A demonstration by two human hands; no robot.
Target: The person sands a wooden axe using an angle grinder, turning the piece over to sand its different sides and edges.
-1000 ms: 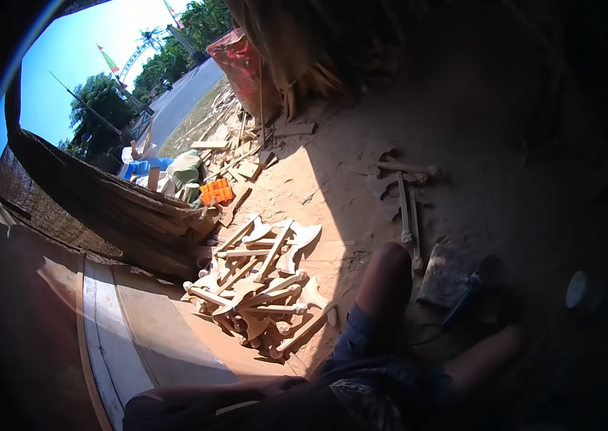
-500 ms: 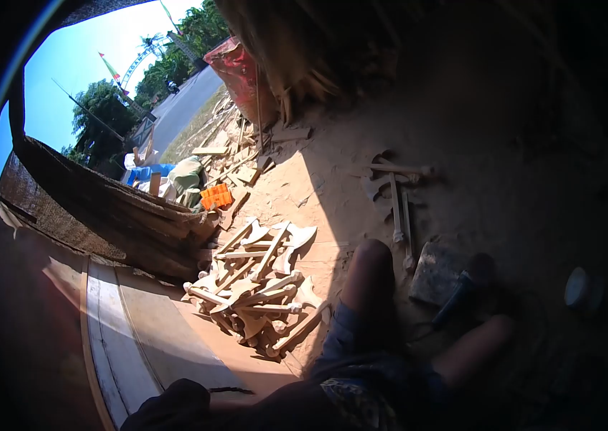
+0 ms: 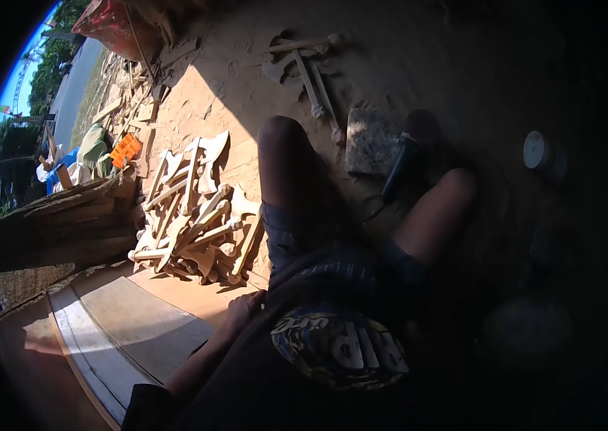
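Observation:
My left hand (image 3: 245,307) rests low beside my shirt, close to the near edge of a pile of wooden toy axes (image 3: 193,208). Its fingers are partly hidden against the shirt, so whether they are closed cannot be made out. The axes are pale, with straight handles, knobbed ends and curved blades, lying across one another in sunlight. My right hand is out of sight; the right side is very dark. Past my knees, a dark blue angle grinder (image 3: 399,169) leans against a grey block (image 3: 368,144).
Several more wooden axes (image 3: 307,82) lie in the shade ahead. A round pale container (image 3: 536,150) stands at the right. Wooden boards (image 3: 132,302) lie at the left. Beyond the pile are an orange object (image 3: 125,150), wood scraps (image 3: 121,108) and a red sack (image 3: 119,29).
The view has tilted down and turned right, so the pile, block and grinder sit higher and further left. My left forearm and hand have come into sight beside my shirt.

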